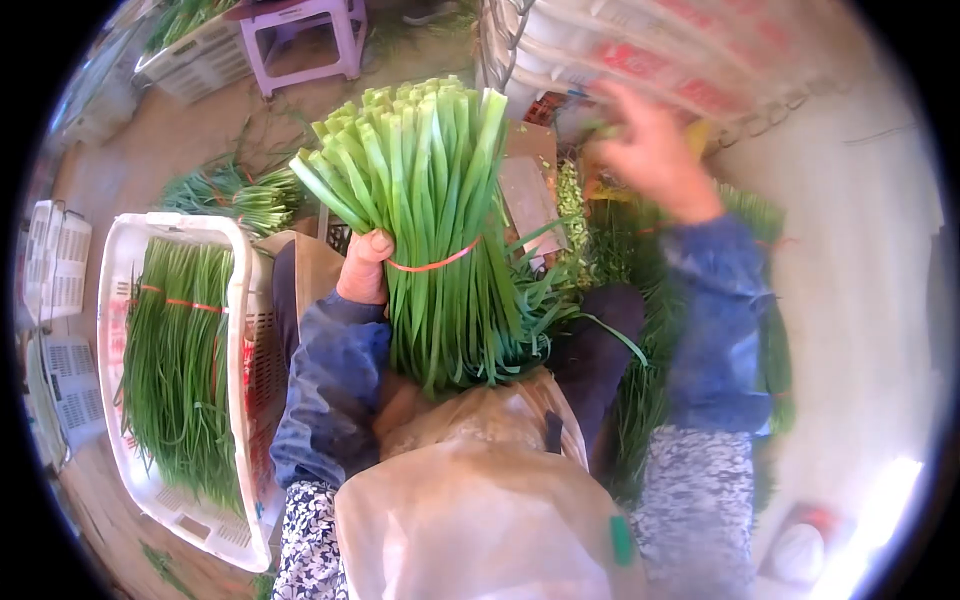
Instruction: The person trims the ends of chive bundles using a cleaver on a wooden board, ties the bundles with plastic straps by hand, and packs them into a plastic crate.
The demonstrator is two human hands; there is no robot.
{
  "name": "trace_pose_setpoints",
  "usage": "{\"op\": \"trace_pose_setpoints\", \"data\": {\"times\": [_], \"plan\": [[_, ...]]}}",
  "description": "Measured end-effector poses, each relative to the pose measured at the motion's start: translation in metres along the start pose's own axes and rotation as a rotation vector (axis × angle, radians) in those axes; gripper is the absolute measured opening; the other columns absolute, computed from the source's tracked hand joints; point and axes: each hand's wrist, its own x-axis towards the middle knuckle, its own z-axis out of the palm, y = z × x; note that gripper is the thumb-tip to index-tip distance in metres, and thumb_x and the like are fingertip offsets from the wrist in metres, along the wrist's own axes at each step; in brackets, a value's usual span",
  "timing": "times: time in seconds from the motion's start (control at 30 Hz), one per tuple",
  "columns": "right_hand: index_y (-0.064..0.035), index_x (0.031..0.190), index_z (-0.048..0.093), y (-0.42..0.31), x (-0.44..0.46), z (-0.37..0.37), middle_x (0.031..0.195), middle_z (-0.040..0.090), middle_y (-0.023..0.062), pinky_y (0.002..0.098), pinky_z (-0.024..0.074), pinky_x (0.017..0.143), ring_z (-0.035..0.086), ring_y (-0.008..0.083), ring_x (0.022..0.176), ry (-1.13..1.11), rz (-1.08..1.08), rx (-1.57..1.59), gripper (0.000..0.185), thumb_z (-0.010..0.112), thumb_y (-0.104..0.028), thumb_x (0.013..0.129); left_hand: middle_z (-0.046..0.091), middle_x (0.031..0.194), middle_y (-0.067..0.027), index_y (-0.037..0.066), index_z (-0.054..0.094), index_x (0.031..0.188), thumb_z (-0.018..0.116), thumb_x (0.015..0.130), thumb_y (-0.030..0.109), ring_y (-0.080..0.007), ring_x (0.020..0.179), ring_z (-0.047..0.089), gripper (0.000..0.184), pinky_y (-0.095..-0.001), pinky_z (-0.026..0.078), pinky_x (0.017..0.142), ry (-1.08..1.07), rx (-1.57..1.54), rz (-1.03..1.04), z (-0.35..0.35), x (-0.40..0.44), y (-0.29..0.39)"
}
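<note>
A thick bundle of garlic chives (430,200) stands upright over my lap, its pale cut ends on top and a red band around its middle. My left hand (367,266) grips it from the left side, the thumb showing near the band and most fingers hidden behind the stalks. My right hand (655,150) is raised to the right, apart from the bundle, in front of white crates. Motion smears its fingers, so I cannot tell whether it holds anything. Below it, more green chives (645,400) lie beside my right leg.
At my left stands a white plastic basket (240,350) with red-banded chives (180,340) inside. Behind it another pile of chives (235,195) lies on the floor. A purple stool (302,50) is farther back. White crates (660,40) and a chain (765,122) are at upper right.
</note>
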Motion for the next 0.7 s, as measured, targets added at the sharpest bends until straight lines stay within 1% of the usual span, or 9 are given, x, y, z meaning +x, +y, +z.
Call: {"op": "trace_pose_setpoints", "data": {"times": [0.03,0.07,0.17,0.33,0.47,0.5,0.6,0.63,0.7], "plan": [[0.0002,0.111,0.063,-0.01,-0.012,0.016,0.081,0.066,0.0044,0.0266,0.048,0.064,0.06,0.0124,0.07,-0.024,-0.017,0.004,0.03,0.066,-0.017,0.086,0.062,0.118,-0.0108,0.001,0.047,0.132,0.078,0.072,0.035,-0.0243,0.104,0.062,0.075,-0.0391,0.051,0.091,-0.002,-0.006,-0.001,0.003,0.002,0.001],[0.0004,0.117,0.062,-0.034,-0.019,0.031,0.084,0.067,0.0042,0.0248,0.0482,0.064,0.062,0.0111,0.072,-0.134,0.131,0.38,0.036,0.068,-0.018,0.086,0.062,0.119,-0.0105,0.002,0.047,0.132,0.078,0.072,0.035,-0.0241,0.104,0.062,0.075,-0.0388,0.051,0.092,-0.023,-0.008,-0.033,0.006,0.002,0.004],[0.0004,0.109,0.065,-0.063,-0.024,0.069,0.081,0.067,0.0027,0.0219,0.0464,0.059,0.061,0.0079,0.067,-0.062,0.191,0.747,0.028,0.069,-0.016,0.087,0.062,0.119,-0.0101,0.002,0.048,0.132,0.078,0.072,0.036,-0.0239,0.105,0.062,0.075,-0.0386,0.05,0.093,-0.043,-0.003,-0.065,-0.004,0.003,-0.003],[0.0004,0.092,0.068,-0.06,-0.015,0.073,0.073,0.066,0.0016,0.0212,0.0428,0.05,0.056,0.0075,0.052,-0.041,0.307,0.813,0.016,0.07,-0.015,0.087,0.062,0.122,-0.0115,0.002,0.05,0.131,0.079,0.073,0.04,-0.0256,0.107,0.062,0.076,-0.0408,0.049,0.096,-0.028,-0.113,-0.073,-0.017,0.002,-0.005],[-0.0003,0.09,0.066,-0.073,-0.006,0.056,0.069,0.063,0.0032,0.0247,0.0468,0.056,0.058,0.0124,0.057,0.219,0.268,0.802,0.016,0.067,-0.016,0.089,0.061,0.123,-0.0132,0.0,0.051,0.13,0.076,0.076,0.039,-0.0258,0.107,0.062,0.072,-0.0413,0.049,0.097,0.005,-0.086,-0.054,-0.025,0.002,-0.006],[-0.0015,0.091,0.065,-0.058,-0.004,0.035,0.07,0.063,0.0046,0.0273,0.0475,0.058,0.059,0.0149,0.06,0.316,0.186,0.576,0.015,0.065,-0.016,0.09,0.061,0.123,-0.0132,0.0,0.051,0.13,0.076,0.076,0.039,-0.0258,0.107,0.062,0.072,-0.0413,0.049,0.097,0.018,-0.083,-0.047,-0.026,0.001,-0.008],[-0.0062,0.089,0.059,-0.035,0.002,-0.058,0.073,0.06,0.0073,0.0323,0.0478,0.063,0.057,0.0183,0.066,0.67,0.253,1.121,0.008,0.058,-0.014,0.092,0.062,0.121,-0.0136,-0.002,0.05,0.13,0.074,0.078,0.038,-0.0248,0.105,0.063,0.069,-0.0398,0.05,0.095,0.105,-0.052,0.051,-0.018,0.004,-0.009],[-0.0033,0.104,0.058,0.018,0.002,-0.125,0.074,0.062,0.0074,0.0331,0.0476,0.062,0.057,0.0208,0.065,0.156,-0.057,1.486,0.016,0.057,-0.008,0.089,0.062,0.12,-0.0134,-0.002,0.05,0.129,0.074,0.078,0.035,-0.0238,0.104,0.063,0.066,-0.0385,0.05,0.094,0.095,-0.048,0.109,-0.003,0.008,-0.002],[0.0,0.123,0.052,0.024,-0.014,-0.133,0.08,0.065,0.0106,0.0356,0.0478,0.063,0.058,0.0249,0.066,0.588,0.31,-0.076,0.039,0.061,-0.01,0.086,0.063,0.118,-0.0133,-0.002,0.051,0.128,0.074,0.079,0.032,-0.0229,0.103,0.063,0.063,-0.0372,0.051,0.092,0.075,-0.041,0.183,0.021,0.012,0.014]]}}
